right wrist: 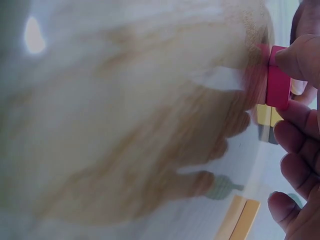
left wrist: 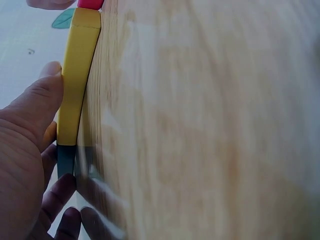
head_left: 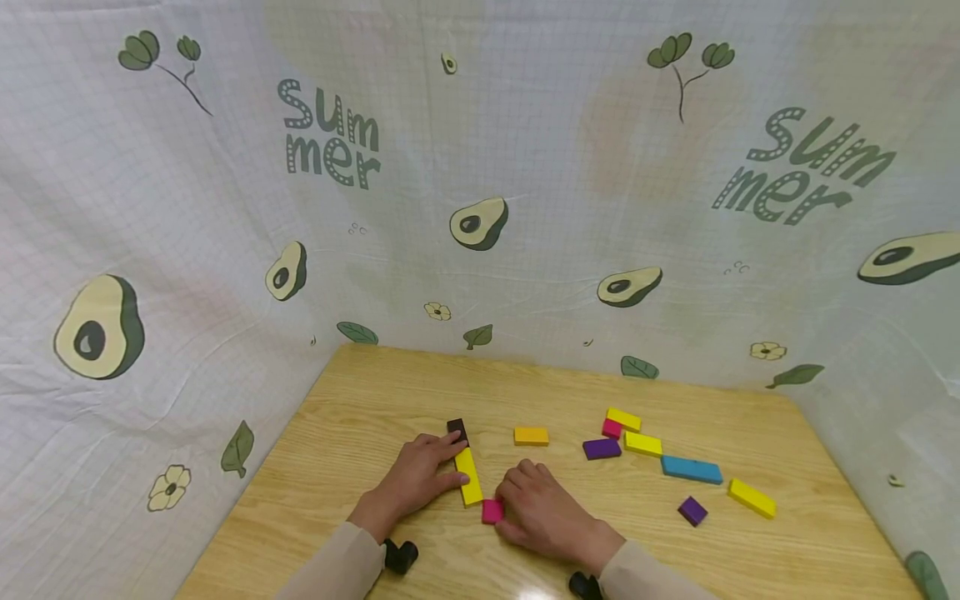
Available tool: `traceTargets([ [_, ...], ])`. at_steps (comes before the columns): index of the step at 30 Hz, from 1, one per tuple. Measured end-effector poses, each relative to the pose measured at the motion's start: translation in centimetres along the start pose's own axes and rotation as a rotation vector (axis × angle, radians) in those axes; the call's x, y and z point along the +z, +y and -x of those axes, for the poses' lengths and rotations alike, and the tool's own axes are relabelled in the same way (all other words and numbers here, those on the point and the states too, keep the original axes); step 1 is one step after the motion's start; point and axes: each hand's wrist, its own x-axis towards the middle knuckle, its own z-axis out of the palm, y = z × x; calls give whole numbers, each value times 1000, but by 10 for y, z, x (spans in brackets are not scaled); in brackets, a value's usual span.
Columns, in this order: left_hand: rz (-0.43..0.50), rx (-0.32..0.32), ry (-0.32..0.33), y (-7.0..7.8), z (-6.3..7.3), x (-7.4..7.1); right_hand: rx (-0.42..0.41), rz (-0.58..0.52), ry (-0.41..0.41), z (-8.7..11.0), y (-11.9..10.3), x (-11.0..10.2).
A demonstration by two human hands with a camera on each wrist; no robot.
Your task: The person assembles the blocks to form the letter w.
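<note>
Left hand (head_left: 420,477) on a black-and-yellow row, right hand (head_left: 546,515) pinching a small pink block (head_left: 492,512).

The left hand's fingers lie loosely spread, their tips on the black block (head_left: 457,428) and the thumb against the long yellow block (head_left: 471,490); these two stand end to end on the wooden counter (head_left: 315,492). The right hand's fingers are narrow — thumb and forefinger hold the pink block at the yellow one's near end, touching or almost so, I cannot tell which. Beyond the right hand lies an orange block (head_left: 531,437), apart from the rest. Farther right are a loose chain of yellow, pink and blue blocks (head_left: 692,469) and a small purple block (head_left: 693,511) — all before a cloth (head_left: 525,150) printed with avocados.
</note>
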Motion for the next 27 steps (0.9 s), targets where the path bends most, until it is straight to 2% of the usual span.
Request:
traceTargets([
  [10, 19, 0, 1, 0, 1, -1, 13, -8, -37, 0, 1, -1],
  [20, 16, 13, 9, 0, 2, -1, 26, -23, -20, -1, 0, -2],
  [27, 17, -7, -3, -3, 0, 2, 94, -27, 0, -4, 10, -8],
])
